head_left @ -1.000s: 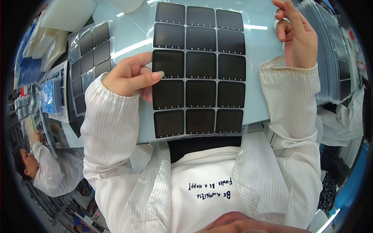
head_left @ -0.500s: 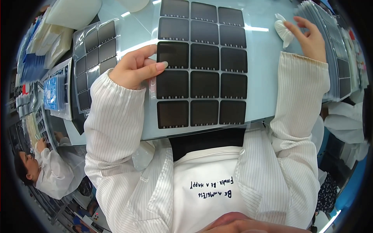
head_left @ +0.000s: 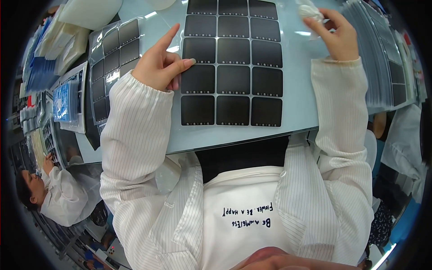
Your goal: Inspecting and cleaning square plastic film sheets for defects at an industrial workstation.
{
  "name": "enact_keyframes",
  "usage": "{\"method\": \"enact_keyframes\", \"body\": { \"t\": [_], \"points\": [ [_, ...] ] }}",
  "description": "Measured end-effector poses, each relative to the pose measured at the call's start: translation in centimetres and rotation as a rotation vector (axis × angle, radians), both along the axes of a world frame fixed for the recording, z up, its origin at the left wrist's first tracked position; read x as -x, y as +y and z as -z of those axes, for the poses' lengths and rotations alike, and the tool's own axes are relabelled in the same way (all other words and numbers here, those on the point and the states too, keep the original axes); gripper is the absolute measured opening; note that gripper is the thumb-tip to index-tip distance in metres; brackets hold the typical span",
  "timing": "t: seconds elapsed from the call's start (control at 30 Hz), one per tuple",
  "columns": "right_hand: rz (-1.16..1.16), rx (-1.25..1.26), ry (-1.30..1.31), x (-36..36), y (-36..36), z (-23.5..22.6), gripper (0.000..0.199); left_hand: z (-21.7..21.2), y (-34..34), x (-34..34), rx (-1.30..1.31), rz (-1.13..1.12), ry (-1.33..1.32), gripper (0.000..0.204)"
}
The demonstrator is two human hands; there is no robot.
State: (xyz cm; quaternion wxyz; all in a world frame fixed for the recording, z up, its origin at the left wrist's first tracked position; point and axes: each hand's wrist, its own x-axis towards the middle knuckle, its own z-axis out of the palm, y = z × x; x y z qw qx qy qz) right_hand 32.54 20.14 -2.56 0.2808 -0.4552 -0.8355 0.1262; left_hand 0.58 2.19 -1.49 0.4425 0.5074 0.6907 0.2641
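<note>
A clear sheet with rows of dark rounded-rectangle panels [head_left: 233, 80] lies before me on the glass-topped table, its near edge a little in from the table edge. My left hand [head_left: 161, 65] is at the sheet's left edge. Its thumb presses on a panel's edge, the index finger points away, and the other fingers curl close to the edge, partly hidden. My right hand [head_left: 336, 35] pinches a crumpled white cloth [head_left: 310, 12] between thumb and fingers, to the right of the sheet's far end. The cloth is smeared by motion.
Another panel sheet in clear film [head_left: 112, 56] lies at the left. Beyond it are stacked pale packets [head_left: 74, 38] and a blue packet [head_left: 65, 102]. A thick stack of clear sheets [head_left: 377, 58] stands at the right. A co-worker [head_left: 58, 198] sits at the far left.
The sheet has shifted away from me, with my left hand moving along and its index finger stretching out. My right hand has carried the cloth leftward and away, nearer the sheet.
</note>
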Motion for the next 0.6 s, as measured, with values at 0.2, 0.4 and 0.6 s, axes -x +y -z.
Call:
{"method": "enact_keyframes", "body": {
  "t": [0.2, 0.4, 0.6],
  "points": [
    [-0.538, 0.019, 0.151, 8.1, -8.9, -0.8, 0.028, 0.2, 0.0, 0.2, 0.010, 0.072, -0.031, 0.074],
    [-0.479, 0.001, 0.107, 9.3, -5.1, 1.2, 0.026, -0.3, 0.0, -0.2, 0.019, 0.088, 0.002, 0.074],
    [-0.441, -0.038, 0.104, 9.4, -6.9, 1.0, 0.023, -0.1, 0.2, -0.3, 0.002, 0.105, 0.039, 0.073]
  ]
}}
